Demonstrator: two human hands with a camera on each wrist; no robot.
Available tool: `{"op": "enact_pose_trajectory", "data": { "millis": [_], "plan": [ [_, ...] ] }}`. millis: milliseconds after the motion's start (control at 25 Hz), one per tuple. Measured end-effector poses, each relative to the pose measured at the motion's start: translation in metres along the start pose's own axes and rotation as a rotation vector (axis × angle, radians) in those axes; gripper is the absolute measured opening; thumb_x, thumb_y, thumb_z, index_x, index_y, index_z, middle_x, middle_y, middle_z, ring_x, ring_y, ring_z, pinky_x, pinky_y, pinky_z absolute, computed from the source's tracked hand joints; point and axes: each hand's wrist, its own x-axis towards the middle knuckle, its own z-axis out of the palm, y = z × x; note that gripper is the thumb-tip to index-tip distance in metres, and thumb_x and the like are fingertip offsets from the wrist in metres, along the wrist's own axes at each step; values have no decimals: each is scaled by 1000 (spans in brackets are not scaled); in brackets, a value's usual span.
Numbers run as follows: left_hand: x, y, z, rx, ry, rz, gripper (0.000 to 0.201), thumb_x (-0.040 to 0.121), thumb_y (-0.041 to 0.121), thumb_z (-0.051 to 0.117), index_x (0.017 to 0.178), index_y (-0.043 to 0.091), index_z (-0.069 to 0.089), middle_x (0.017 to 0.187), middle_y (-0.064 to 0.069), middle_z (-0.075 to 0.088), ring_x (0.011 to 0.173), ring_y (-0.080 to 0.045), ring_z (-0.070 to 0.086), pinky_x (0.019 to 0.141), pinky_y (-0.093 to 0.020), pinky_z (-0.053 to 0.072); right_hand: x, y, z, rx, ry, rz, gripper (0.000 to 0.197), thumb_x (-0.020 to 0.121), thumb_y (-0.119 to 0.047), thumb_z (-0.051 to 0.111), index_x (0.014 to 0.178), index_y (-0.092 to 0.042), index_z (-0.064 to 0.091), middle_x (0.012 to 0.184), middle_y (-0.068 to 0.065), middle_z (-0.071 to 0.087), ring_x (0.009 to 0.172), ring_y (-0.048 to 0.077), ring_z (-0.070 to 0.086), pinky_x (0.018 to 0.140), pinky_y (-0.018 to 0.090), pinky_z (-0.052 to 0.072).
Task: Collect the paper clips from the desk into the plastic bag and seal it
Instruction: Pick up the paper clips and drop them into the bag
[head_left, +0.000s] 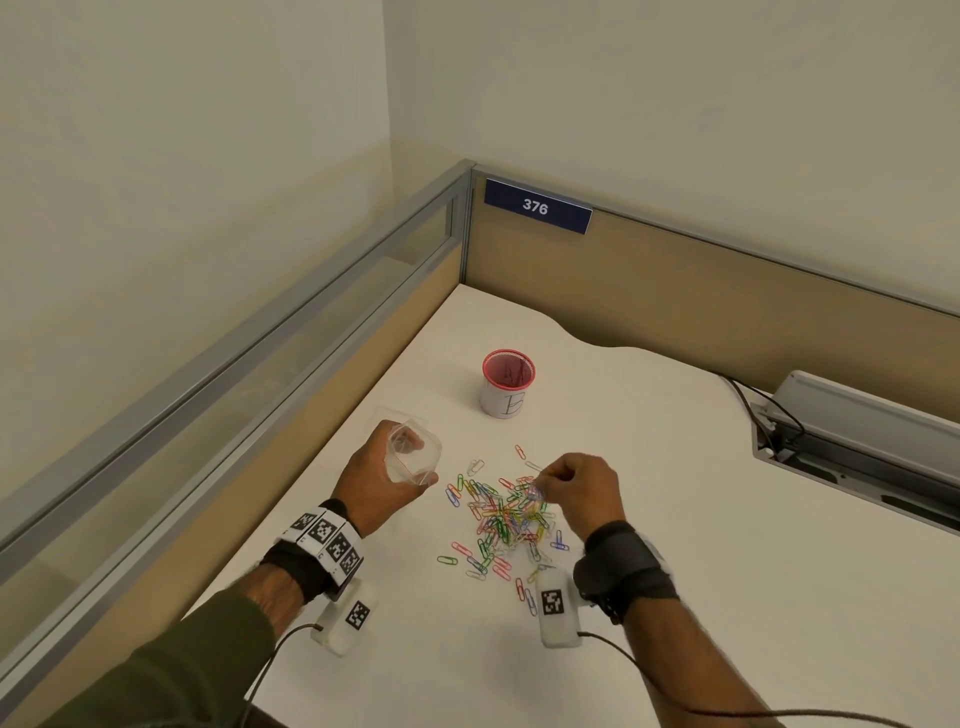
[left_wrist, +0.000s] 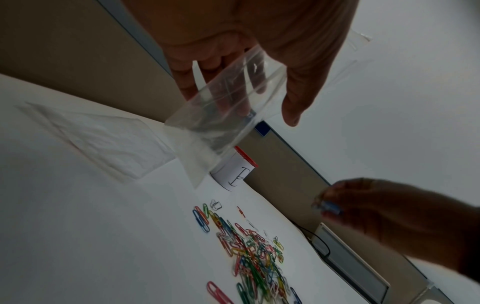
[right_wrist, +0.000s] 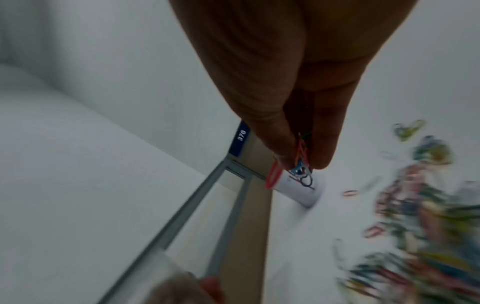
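Pinching a few paper clips (right_wrist: 301, 164) in my right hand (head_left: 584, 491) above the desk pile (head_left: 506, 512); my left hand (head_left: 376, 480) grips the plastic bag (head_left: 413, 452), mouth gaping, just leftward; that's my crossing.

Right wrist view: pile of paper clips (right_wrist: 420, 226) at 3 to 5 o'clock motion-blurred, single clips indistinct, pile cut by right edge. Count of clips pinched in right hand (right_wrist: 293, 102) unreadable. Plastic bag (right_wrist: 166, 281) at 7 o'clock blurred, cut by bottom edge. Cup (left_wrist: 235, 174) partly hidden behind bag in left wrist view.
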Motion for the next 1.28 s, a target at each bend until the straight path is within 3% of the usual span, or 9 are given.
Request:
{"op": "enact_pose_trajectory", "data": {
  "millis": [240,440,600,720,840,960,1040,1160,1280],
  "plan": [
    [3,6,9,10,-40,6,51,74,23,86,113,19,55,111,5,64,111,-17,61,97,-31,48,-19,-88,-14,278,-71,-164,3,80,-10,75,78,-10,73,74,5,73,70,18,71,71,28,60],
    [6,14,19,59,-67,7,51,76,25,85,113,28,51,104,16,61,101,-1,60,86,-20,49,-30,-131,19,-45,-138,-332,5,85,-14,67,86,-11,71,84,2,70,75,16,65,71,23,54],
    [4,19,24,53,-67,-40,57,75,14,83,122,19,53,99,12,60,90,-9,60,84,-24,49,-32,-141,36,-327,-160,-366,17,90,-19,59,99,-9,69,97,8,66,88,23,63,79,30,52],
    [2,18,25,35,-65,-11,53,77,15,83,119,23,53,100,16,59,91,-3,58,86,-24,46,-37,-146,29,-294,-136,-418,20,94,-20,55,103,-10,69,101,6,66,91,21,63,83,30,52],
    [2,8,23,-3,-73,39,40,77,27,82,106,27,54,104,16,62,105,-4,60,93,-25,46,-35,-140,9,-143,-17,-496,14,92,-15,56,95,-12,70,90,0,67,82,14,62,77,23,51],
    [1,5,16,-60,-45,52,37,78,25,82,106,23,57,108,8,65,111,-12,62,96,-25,46,-7,-93,-6,-85,37,-350,9,89,-15,61,92,-13,70,88,0,69,80,17,65,75,26,53],
    [0,1,10,-87,-29,50,38,78,19,83,106,20,58,110,4,66,111,-8,62,95,-20,45,17,-41,-7,-273,-23,-174,12,87,-17,64,97,-12,69,99,5,70,93,24,65,82,31,51],
    [0,-4,5,-120,-13,49,40,77,16,84,107,20,58,110,2,67,109,-5,63,94,-18,45,26,27,6,-576,-226,77,37,86,-27,67,120,-16,61,128,9,58,117,27,55,101,35,45],
    [1,-8,1,-128,-2,31,40,78,14,84,108,17,58,108,4,66,106,3,61,92,-14,44,17,50,26,-663,-297,101,53,83,-37,67,132,-22,52,136,10,45,125,30,43,105,40,41]
  ]
}}
